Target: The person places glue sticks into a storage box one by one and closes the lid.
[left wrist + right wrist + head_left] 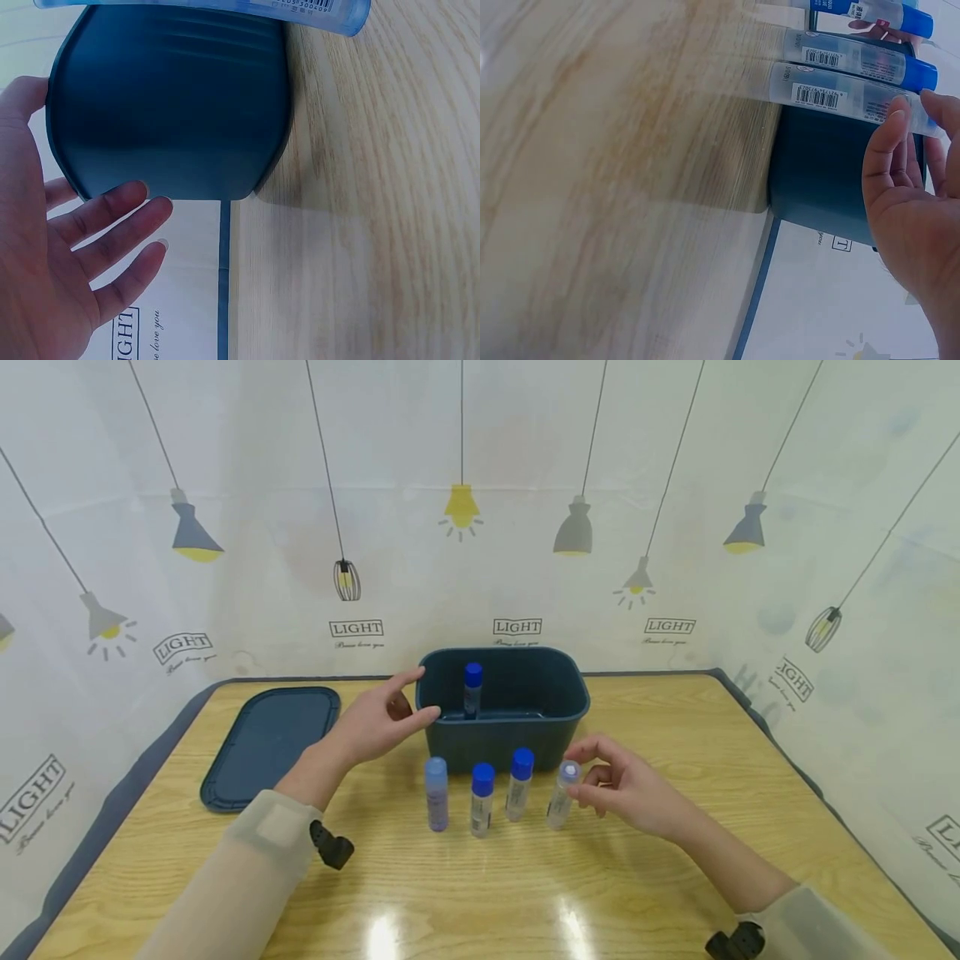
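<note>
My right hand (618,785) pinches the top of a clear-capped glue bottle (558,802) between thumb and fingers, in front of the dark blue bin (502,743). In the right wrist view, thumb and fingertips lie around that end of the bottle (817,94). My left hand (375,722) is at the bin's left end, fingers spread, thumb and forefinger by the rim. Left of the right hand stand two blue-capped glue bottles (517,789) (481,806) and a bluish one with a pale blue cap (437,802). Another blue-capped bottle (472,685) stands inside the bin.
A dark blue lid (273,743) lies flat on the wooden table (645,893) at the left. Behind the table and along its sides hangs a white cloth (420,552) printed with lamps. Each wrist wears a black camera strap (332,846).
</note>
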